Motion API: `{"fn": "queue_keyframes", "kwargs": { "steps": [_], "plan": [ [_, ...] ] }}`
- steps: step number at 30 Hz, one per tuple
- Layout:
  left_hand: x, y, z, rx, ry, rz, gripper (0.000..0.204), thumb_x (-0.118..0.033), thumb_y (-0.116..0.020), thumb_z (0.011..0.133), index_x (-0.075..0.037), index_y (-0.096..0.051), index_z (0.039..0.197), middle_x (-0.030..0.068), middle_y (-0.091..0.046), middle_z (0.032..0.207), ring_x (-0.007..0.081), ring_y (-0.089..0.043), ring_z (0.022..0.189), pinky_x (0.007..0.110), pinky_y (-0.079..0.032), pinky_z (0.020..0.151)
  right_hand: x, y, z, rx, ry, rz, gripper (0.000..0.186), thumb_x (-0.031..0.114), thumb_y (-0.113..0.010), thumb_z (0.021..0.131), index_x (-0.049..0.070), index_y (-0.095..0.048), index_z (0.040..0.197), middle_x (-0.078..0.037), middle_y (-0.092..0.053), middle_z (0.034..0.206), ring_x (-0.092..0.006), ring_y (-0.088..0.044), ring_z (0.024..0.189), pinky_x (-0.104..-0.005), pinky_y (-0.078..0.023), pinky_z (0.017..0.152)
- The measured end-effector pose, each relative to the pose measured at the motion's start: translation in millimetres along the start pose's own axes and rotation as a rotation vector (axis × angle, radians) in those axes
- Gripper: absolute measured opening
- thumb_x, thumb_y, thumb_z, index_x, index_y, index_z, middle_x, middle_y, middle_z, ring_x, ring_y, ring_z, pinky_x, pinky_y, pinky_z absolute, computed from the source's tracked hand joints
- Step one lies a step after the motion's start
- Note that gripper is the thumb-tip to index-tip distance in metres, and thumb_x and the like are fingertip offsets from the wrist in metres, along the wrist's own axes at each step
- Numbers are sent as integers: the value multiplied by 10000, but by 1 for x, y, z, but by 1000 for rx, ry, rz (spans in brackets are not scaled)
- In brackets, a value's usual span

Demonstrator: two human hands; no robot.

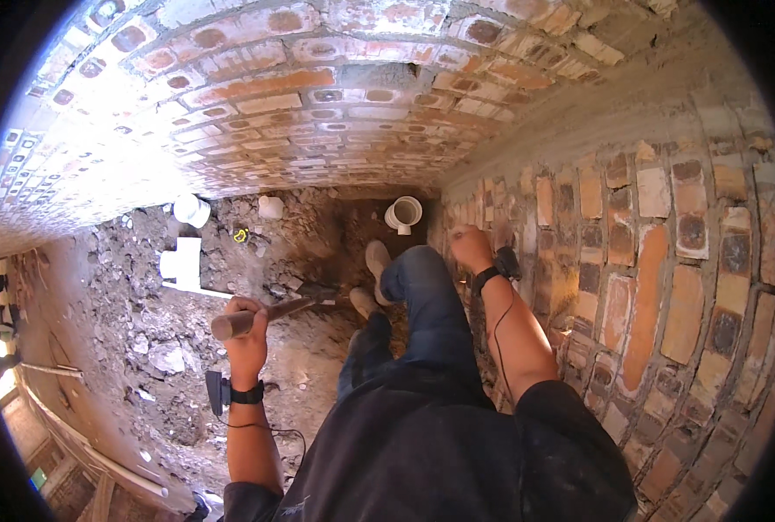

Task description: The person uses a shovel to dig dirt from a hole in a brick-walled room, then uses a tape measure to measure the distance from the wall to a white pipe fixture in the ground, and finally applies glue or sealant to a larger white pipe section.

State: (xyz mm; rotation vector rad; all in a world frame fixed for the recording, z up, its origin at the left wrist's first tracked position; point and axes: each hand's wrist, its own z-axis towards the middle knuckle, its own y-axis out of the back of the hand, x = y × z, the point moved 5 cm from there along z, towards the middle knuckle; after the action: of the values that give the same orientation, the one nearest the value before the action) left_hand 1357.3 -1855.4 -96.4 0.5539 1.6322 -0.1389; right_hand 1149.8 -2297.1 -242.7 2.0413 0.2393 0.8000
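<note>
My left hand point(244, 332) is closed around the thick wooden handle point(285, 309) of a tool, whose dark metal head point(316, 292) lies low over the rubble beside my shoes. My right hand point(471, 247) is raised close to the brick wall at my right, its fingers curled; I cannot make out whether anything is in it. My jeans-clad legs show between the hands, with grey shoes point(377, 259) on the dirt. A white pipe fitting point(181, 261) sits on the rubble ahead of my left hand.
Brick walls point(684, 311) rise ahead and to my right, meeting in a corner. Near the far wall are white buckets point(403, 211), point(191, 211), a pale lump point(271, 207) and a small yellow-and-black object point(240, 236). Broken rubble point(165, 357) covers the left ground; pipes point(91, 448) run along the far left.
</note>
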Motion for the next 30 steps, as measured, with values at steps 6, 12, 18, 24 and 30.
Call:
{"fn": "queue_keyframes", "kwargs": {
  "steps": [6, 12, 18, 24, 30],
  "plan": [
    [-9, -11, 10, 35, 10, 15, 129, 51, -608, 866, -45, -522, 879, 64, -587, 901, 157, -563, 879, 299, -457, 862, -11, -22, 7, 41, -39, 5, 283, 289, -642, 885, 76, -761, 1030, -196, -721, 1055, -394, -679, 963, -490, -554, 820],
    [-8, -21, 31, 54, 13, 36, 143, 43, -609, 865, -54, -510, 899, 52, -578, 902, 150, -549, 863, 295, -453, 849, -29, -27, 15, 120, -125, 25, 263, 263, -620, 912, 62, -754, 1017, -198, -719, 1028, -402, -666, 959, -498, -540, 863],
    [-19, -38, 62, 67, 75, 21, 123, 24, -606, 883, -51, -514, 913, 66, -585, 904, 158, -570, 886, 309, -471, 850, -60, -48, 39, 188, -176, 36, 262, 273, -620, 919, 69, -756, 1014, -193, -715, 1051, -399, -661, 970, -506, -543, 863],
    [-8, -26, 59, 6, 57, -18, 155, 39, -608, 882, -65, -501, 923, 57, -588, 909, 159, -585, 904, 319, -477, 883, -55, -48, 59, 174, -172, 5, 252, 254, -634, 883, 71, -757, 1006, -207, -704, 1073, -427, -648, 984, -520, -535, 872],
    [-11, -28, 19, 28, 62, 37, 172, 50, -606, 882, -58, -492, 954, 68, -585, 939, 181, -589, 955, 346, -474, 932, -60, -51, 39, 106, -132, 96, 238, 236, -624, 876, 61, -762, 961, -211, -711, 1047, -418, -658, 984, -504, -539, 877]
  ]
}}
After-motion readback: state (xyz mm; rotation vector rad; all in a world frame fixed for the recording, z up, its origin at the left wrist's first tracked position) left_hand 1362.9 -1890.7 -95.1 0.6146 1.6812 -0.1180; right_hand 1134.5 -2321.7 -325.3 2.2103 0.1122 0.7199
